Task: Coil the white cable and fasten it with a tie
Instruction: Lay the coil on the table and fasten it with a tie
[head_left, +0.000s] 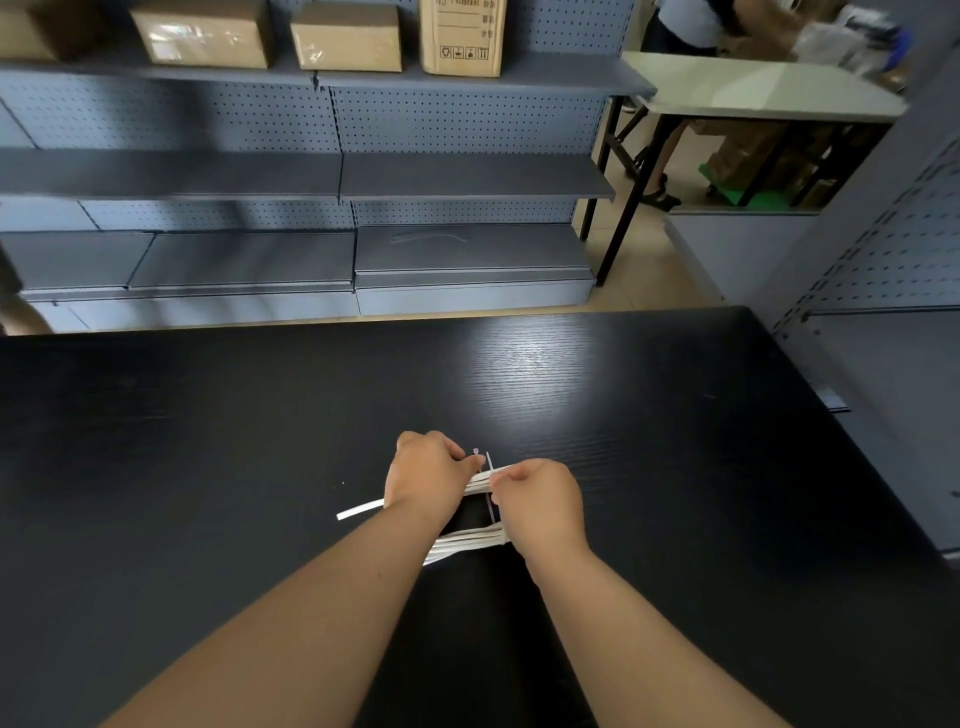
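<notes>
Coiled white flat cable (467, 543) lay on black wood-grain surface (649, 415), half hidden beneath the hands. Left hand (426, 480) pinched thin pale plastic tie (489, 461); right hand (540, 501) gripped the strands. Tie's loop was indistinct.

A white cable (467, 543) lies on a black, wood-grained worktop (208, 441). Behind stand grey-blue perforated shelves (311, 176) and brown cardboard boxes (345, 36).

Soft overhead light leaves a bright glare patch on the black table (545, 364). Wide-angle distortion bends the edges, and the left shelving (156, 176) is blurred.
</notes>
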